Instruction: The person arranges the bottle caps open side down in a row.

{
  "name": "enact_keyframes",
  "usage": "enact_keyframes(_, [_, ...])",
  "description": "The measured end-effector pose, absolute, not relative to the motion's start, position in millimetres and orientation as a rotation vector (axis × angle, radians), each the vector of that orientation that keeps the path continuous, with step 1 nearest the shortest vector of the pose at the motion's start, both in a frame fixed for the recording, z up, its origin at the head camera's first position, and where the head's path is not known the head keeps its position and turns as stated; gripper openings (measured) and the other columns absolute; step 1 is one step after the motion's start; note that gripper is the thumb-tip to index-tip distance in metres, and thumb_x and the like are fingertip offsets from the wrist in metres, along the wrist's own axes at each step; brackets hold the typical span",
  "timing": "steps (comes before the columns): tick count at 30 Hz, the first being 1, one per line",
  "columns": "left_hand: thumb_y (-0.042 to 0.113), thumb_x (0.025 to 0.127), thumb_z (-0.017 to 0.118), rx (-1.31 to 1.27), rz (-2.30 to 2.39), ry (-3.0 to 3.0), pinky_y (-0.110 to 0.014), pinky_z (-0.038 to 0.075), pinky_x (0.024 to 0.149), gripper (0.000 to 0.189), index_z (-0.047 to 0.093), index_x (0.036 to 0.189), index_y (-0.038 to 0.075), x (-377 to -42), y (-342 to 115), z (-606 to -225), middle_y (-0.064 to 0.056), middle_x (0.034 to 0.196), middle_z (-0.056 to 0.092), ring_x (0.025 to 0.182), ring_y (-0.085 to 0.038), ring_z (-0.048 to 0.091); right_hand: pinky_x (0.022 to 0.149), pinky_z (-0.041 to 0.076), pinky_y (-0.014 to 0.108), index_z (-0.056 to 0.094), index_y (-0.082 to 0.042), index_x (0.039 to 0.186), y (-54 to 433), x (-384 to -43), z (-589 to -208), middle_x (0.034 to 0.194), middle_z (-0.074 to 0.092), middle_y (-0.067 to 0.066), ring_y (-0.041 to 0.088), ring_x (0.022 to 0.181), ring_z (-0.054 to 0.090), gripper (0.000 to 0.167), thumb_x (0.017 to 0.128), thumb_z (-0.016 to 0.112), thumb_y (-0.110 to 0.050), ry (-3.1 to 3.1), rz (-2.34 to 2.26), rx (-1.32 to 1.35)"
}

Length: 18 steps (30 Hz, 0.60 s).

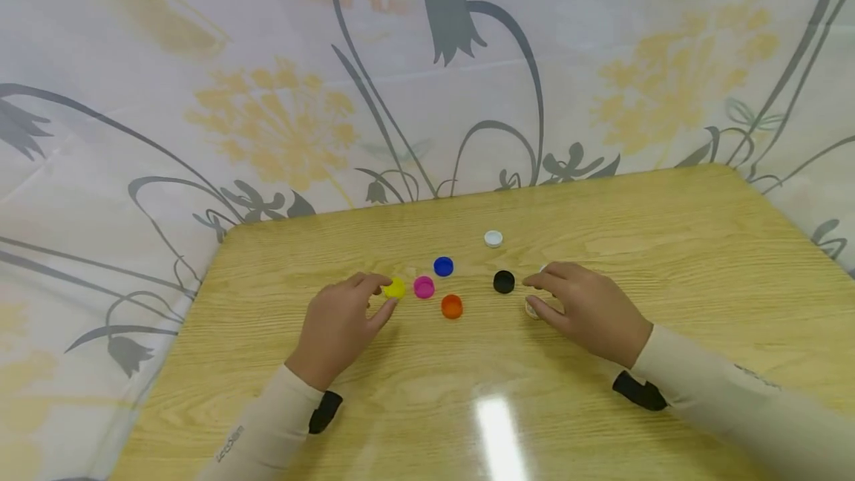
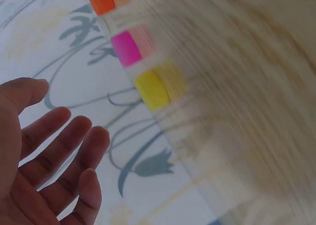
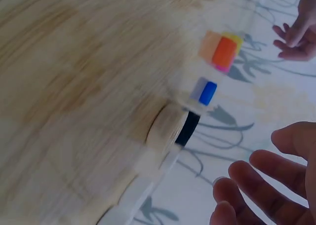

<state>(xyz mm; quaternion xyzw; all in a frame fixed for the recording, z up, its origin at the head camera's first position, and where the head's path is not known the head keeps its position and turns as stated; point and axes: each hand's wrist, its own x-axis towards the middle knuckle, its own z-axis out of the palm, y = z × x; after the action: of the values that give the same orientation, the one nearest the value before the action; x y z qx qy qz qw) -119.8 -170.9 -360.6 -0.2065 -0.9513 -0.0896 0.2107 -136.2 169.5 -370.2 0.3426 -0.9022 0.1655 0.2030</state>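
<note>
Several small round caps lie on the wooden table. My left hand [image 1: 339,325] hovers near the yellow cap [image 1: 395,288], thumb and fingers apart with nothing between them; the left wrist view shows a gap between it and the yellow cap [image 2: 152,89]. To the right of that cap lie a pink cap [image 1: 424,287], a blue cap [image 1: 444,266] and an orange cap [image 1: 452,306]. My right hand [image 1: 591,312] is raised beside the black cap [image 1: 504,281], its fingers loosely bent and holding nothing. A whitish cap [image 1: 531,310] is partly hidden beneath that hand.
A white cap [image 1: 493,238] sits farther back on the table [image 1: 414,384]. Behind the table's far edge hangs a pale cloth [image 1: 401,117] with grey and yellow flowers. Black straps [image 1: 325,413] circle both wrists over light sleeves. Light glares off the table's front.
</note>
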Motion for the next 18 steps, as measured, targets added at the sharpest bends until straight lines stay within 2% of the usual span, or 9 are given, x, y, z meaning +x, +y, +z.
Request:
enact_keyframes(5, [0.029, 0.087, 0.078, -0.572, -0.357, -2.706, -0.018, 0.045, 0.051, 0.023, 0.074, 0.104, 0.014, -119.5, -154.7, -366.2, 0.001, 0.086, 0.074, 0.059, -0.010, 0.063, 0.057, 0.049, 0.022, 0.076, -0.009, 0.103, 147.8, -135.6, -375.6, 0.090, 0.070, 0.000, 0.004, 0.065, 0.056, 0.018, 0.086, 0.077, -0.015, -2.537, 0.577, 0.975])
enact_keyframes(10, [0.030, 0.088, 0.077, -0.584, -0.407, -2.764, -0.017, 0.041, 0.049, 0.023, 0.075, 0.104, 0.014, -122.0, -141.0, -369.5, 0.001, 0.083, 0.074, 0.057, -0.009, 0.061, 0.053, 0.040, 0.016, 0.075, -0.010, 0.102, 132.0, -136.4, -380.9, 0.088, 0.069, -0.002, -0.002, 0.061, 0.044, 0.015, 0.087, 0.076, -0.015, -2.595, 0.701, 0.965])
enact_keyframes(18, [0.030, 0.090, 0.076, -0.615, -0.465, -2.851, -0.016, 0.040, 0.049, 0.023, 0.073, 0.106, 0.014, -128.9, -126.1, -376.2, 0.001, 0.086, 0.075, 0.064, -0.013, 0.066, 0.063, 0.050, 0.020, 0.076, -0.006, 0.100, 112.2, -143.3, -385.9, 0.092, 0.073, 0.002, 0.005, 0.069, 0.058, 0.015, 0.089, 0.074, -0.016, -2.675, 0.854, 0.955])
